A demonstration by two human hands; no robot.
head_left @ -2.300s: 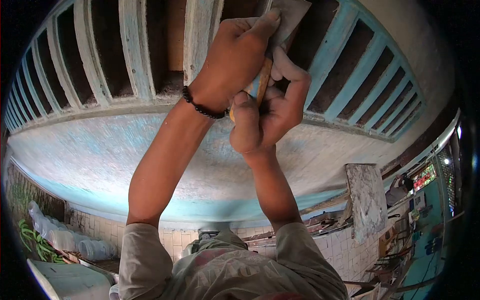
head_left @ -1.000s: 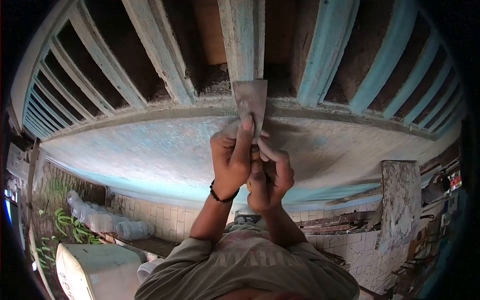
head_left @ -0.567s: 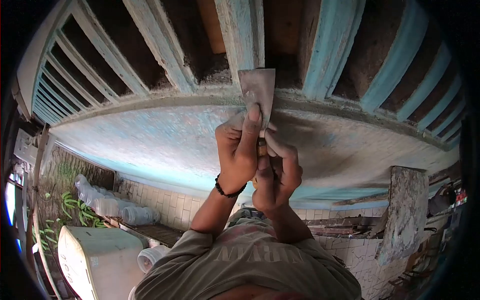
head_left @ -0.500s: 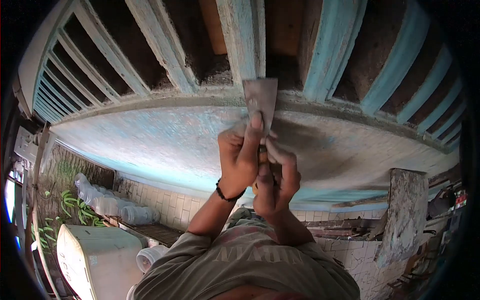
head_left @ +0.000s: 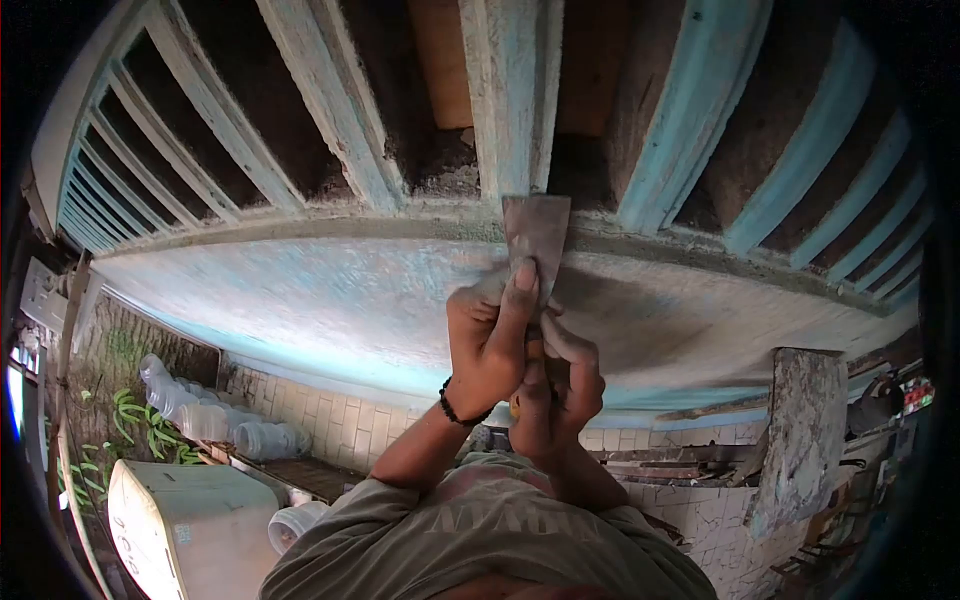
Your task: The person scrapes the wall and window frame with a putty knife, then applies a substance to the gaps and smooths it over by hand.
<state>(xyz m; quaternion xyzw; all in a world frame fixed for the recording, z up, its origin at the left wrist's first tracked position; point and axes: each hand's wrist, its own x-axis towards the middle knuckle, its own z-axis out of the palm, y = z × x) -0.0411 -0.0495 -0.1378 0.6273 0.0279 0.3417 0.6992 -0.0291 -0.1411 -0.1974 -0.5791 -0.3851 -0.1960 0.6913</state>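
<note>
A flat metal scraper [head_left: 538,228] points upward, its wide edge at the ledge under the slatted frame [head_left: 512,110]. My left hand [head_left: 492,335], with a dark beaded bracelet on the wrist, grips the scraper with the thumb lying on its blade. Below and beside it, my right hand [head_left: 560,390] is wrapped round the scraper's handle [head_left: 535,350], which shows partly between the fingers. Behind both hands spreads the wall [head_left: 380,285], with worn blue and whitish paint.
At the lower left stand a white container [head_left: 200,520] and a row of clear plastic jars [head_left: 265,435], near green leaves [head_left: 150,420]. A weathered board [head_left: 800,435] leans at the right. Dark planks [head_left: 680,462] lie by the tiled floor [head_left: 330,420].
The slats, wall and ledge sit lower in view. Both hands and the scraper appear slightly lower and further right, with the same grip.
</note>
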